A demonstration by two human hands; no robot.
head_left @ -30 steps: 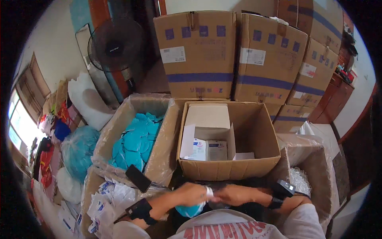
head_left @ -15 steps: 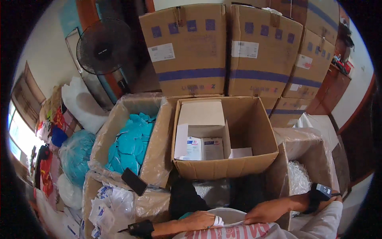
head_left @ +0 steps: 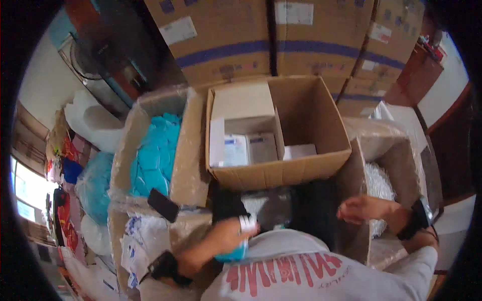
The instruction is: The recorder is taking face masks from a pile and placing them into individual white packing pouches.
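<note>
My left hand [head_left: 221, 240] is curled above my lap, with white wrapping on its fingers. Below the fingers shows a teal folded piece [head_left: 233, 253] in its grip, probably a face mask; motion blur softens its outline. On the right, my right hand [head_left: 362, 208] hovers at the near left side of a carton [head_left: 357, 165] of thin whitish strands [head_left: 379, 188]. Its fingers are loosely bent and apart, with nothing seen in them. A lined carton [head_left: 191, 165] of similar teal pieces [head_left: 156, 155] stands at the left.
Ahead is an open carton [head_left: 281, 173] with small white boxes [head_left: 236, 149] inside. A phone [head_left: 163, 204] lies on the edge between the left cartons, above white packets [head_left: 134, 248]. Tall stacked cartons [head_left: 321, 52] stand behind. Filled bags [head_left: 95, 183] sit at far left.
My hands have come apart from the shirt's hem: the left moved up and left with the teal piece, the right rose toward the strand carton. The view has tilted downward.
</note>
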